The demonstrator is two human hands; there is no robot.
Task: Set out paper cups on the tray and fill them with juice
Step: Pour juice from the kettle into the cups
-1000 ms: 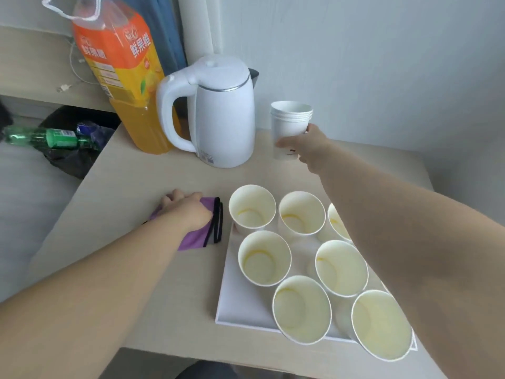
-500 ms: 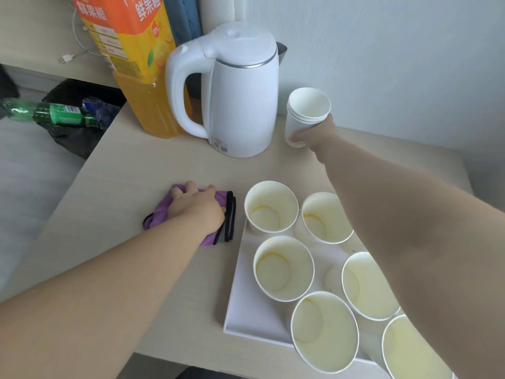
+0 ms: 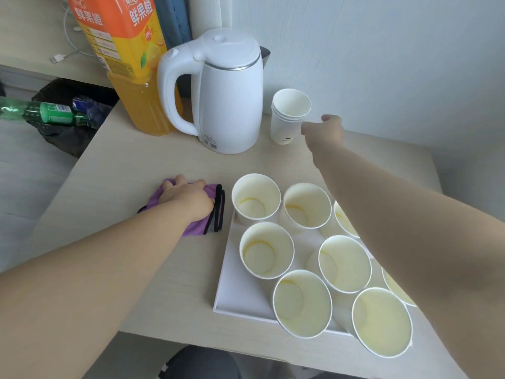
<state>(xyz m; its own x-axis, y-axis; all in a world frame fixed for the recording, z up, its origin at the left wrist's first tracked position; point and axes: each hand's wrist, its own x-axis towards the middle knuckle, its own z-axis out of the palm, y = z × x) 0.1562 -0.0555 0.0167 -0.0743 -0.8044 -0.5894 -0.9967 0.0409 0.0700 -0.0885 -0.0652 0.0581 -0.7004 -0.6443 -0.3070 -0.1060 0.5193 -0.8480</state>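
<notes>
A white tray (image 3: 240, 294) lies at the table's front right and carries several paper cups (image 3: 266, 250) with only yellow juice traces inside. A short stack of cups (image 3: 287, 120) stands upright on the table beside the kettle. My right hand (image 3: 325, 131) hovers just right of that stack, fingers apart, holding nothing. A large orange juice bottle (image 3: 131, 64) stands at the back left. My left hand (image 3: 185, 196) presses down on a purple cloth (image 3: 195, 228) left of the tray.
A white electric kettle (image 3: 226, 97) stands between the juice bottle and the cup stack. Off the table's left edge sits a black bin bag (image 3: 62, 132) with a green bottle (image 3: 46, 113). The wall runs close behind.
My right hand has let go of the cup stack, which now stands on the table, and has drawn slightly right. The left hand stays on the cloth.
</notes>
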